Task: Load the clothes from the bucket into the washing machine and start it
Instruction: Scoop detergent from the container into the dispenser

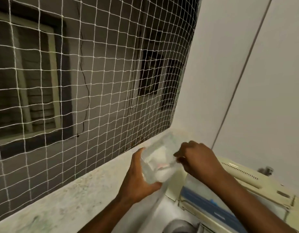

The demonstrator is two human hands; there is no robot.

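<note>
A white net (95,73) covers the opening above a speckled ledge (69,190). The washing machine (237,190) sits lower right, its lid raised. Above it, the left hand (138,179) has its grip closed around a clear plastic bag (155,163); the right hand (197,158) pinches the bag's top.

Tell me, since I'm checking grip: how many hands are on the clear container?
2. The left hand wraps the clear container from its left side; the right hand is at its right edge.
</note>
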